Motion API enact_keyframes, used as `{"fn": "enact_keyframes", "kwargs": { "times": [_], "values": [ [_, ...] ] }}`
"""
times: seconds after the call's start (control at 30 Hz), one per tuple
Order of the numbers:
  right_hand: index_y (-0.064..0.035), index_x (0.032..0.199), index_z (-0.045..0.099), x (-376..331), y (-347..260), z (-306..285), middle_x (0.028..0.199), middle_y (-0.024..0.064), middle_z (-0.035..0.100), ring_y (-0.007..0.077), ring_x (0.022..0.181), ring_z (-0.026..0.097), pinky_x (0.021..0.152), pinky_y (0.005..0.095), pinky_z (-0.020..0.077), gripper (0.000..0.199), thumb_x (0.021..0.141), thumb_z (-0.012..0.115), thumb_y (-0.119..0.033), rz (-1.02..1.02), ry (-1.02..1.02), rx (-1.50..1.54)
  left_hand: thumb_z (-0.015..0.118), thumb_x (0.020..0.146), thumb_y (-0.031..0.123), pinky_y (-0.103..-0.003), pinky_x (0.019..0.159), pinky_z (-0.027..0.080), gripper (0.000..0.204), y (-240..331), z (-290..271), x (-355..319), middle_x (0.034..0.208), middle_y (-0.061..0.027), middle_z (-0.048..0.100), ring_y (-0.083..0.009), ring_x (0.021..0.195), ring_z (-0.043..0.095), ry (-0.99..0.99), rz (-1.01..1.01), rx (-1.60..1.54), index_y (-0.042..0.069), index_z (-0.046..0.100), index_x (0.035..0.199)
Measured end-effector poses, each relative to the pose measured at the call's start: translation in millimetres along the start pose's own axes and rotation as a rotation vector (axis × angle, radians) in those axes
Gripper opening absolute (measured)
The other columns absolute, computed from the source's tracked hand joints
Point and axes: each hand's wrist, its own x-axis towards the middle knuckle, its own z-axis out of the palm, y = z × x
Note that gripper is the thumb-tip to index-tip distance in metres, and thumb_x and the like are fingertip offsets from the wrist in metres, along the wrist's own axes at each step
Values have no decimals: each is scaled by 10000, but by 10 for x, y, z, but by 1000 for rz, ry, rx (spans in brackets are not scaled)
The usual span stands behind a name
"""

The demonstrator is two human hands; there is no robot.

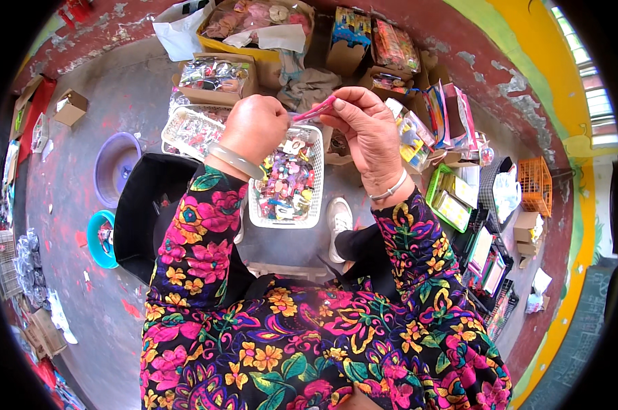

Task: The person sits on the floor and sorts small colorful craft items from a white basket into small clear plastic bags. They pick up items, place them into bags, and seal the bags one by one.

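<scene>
A thin, glossy pink strip is stretched between my two hands, above the baskets; its exact kind is too small to tell. My right hand pinches the upper end between thumb and index finger, with the other fingers bent. My left hand is closed at the lower end, its fingertips mostly turned away from view. Just below stands a white plastic basket full of small colourful pieces. A second white basket, left of it and partly behind my left wrist, contains small clear-wrapped packets.
Cardboard boxes with packets line the far side. A purple basin, a turquoise basin and a black bag are at left. On the right are a green crate, an orange crate and dark crates.
</scene>
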Motion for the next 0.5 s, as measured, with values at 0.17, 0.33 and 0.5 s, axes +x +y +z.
{"fn": "enact_keyframes", "kwargs": {
  "times": [0.17, 0.33, 0.5],
  "values": [
    [29, 907, 593, -13, 91, -17, 832, 50, 614, 105, 732, 587, 688, 214, 498, 98, 814, 576, 5, -121, 77, -287, 542, 711, 157, -423, 687, 477, 175, 90, 13, -25, 695, -198, 596, -365, 711, 587, -23, 9, 0, 32, 663, 712],
    [20, 869, 610, -18, 56, -27, 786, 22, 610, 76, 711, 570, 657, 194, 458, 83, 791, 583, 15, -218, 38, -662, 566, 707, 163, -402, 667, 484, 171, 67, 16, -19, 689, -194, 601, -351, 685, 596, -25, 24, 5, 24, 665, 719],
    [-27, 817, 632, -6, 177, -87, 802, 63, 612, 140, 749, 590, 678, 245, 459, 111, 712, 606, -3, -312, -71, -909, 595, 705, 155, -356, 638, 492, 170, 97, 39, -22, 688, -185, 615, -311, 655, 619, -121, 76, -31, 10, 667, 757]
  ]
}}
